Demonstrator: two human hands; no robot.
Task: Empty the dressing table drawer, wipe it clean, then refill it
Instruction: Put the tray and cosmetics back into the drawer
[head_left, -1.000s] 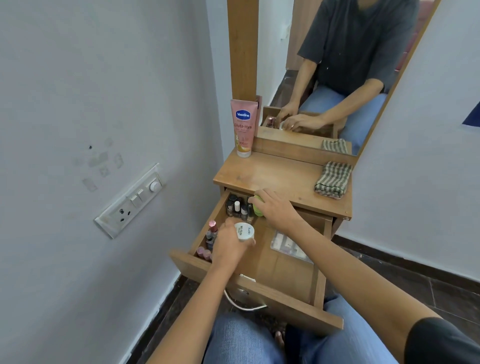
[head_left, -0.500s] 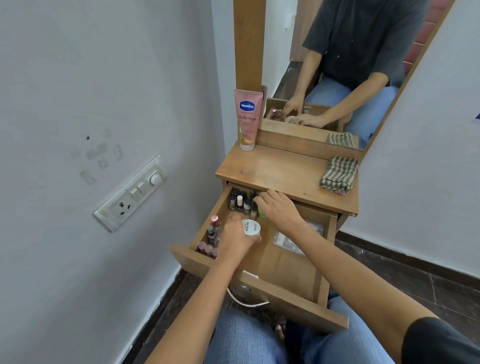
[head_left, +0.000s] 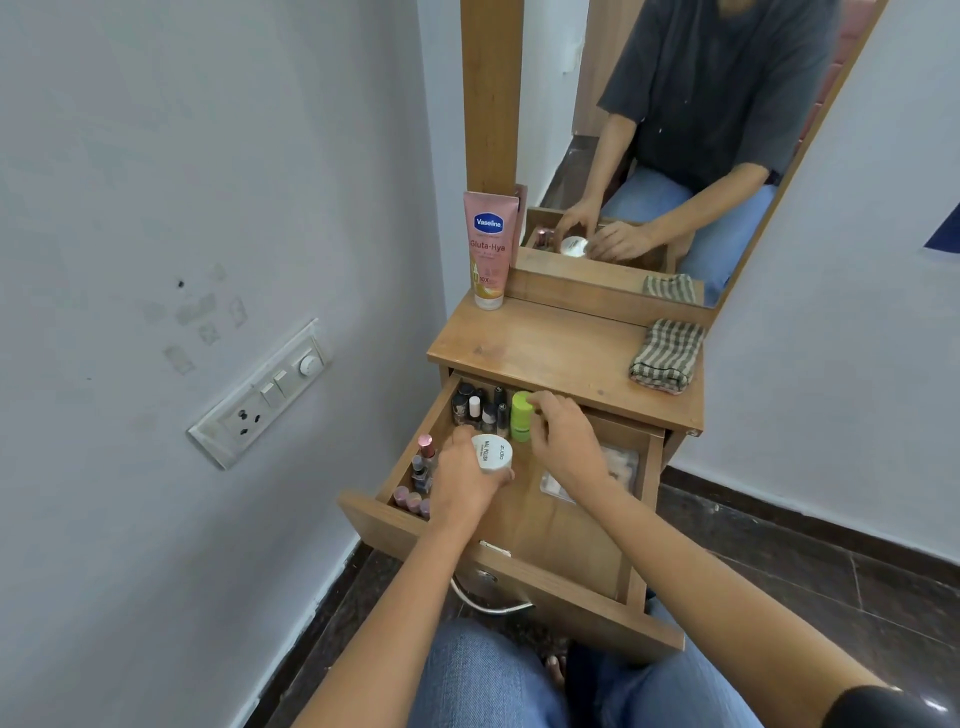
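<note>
The wooden dressing table drawer (head_left: 524, 587) is pulled open over my knees. My left hand (head_left: 460, 480) grips a round white jar (head_left: 492, 453), lid tilted up, above the drawer's left half. My right hand (head_left: 563, 441) has its fingers around a green bottle (head_left: 520, 417) standing near the drawer's back. Several small dark nail polish bottles (head_left: 478, 405) stand in the back left corner, and pink-capped ones (head_left: 415, 480) line the left wall. A clear plastic packet (head_left: 618, 467) lies at the right, partly hidden by my right forearm.
A pink Vaseline tube (head_left: 490, 249) stands at the tabletop's back left, against the mirror post. A folded striped cloth (head_left: 666, 354) lies at the tabletop's right. A mirror (head_left: 691, 130) stands behind. A switch panel (head_left: 262, 395) sits on the left wall.
My right hand has raised the green bottle upright so it shows clearly. My left hand has lifted the white jar a little higher.
</note>
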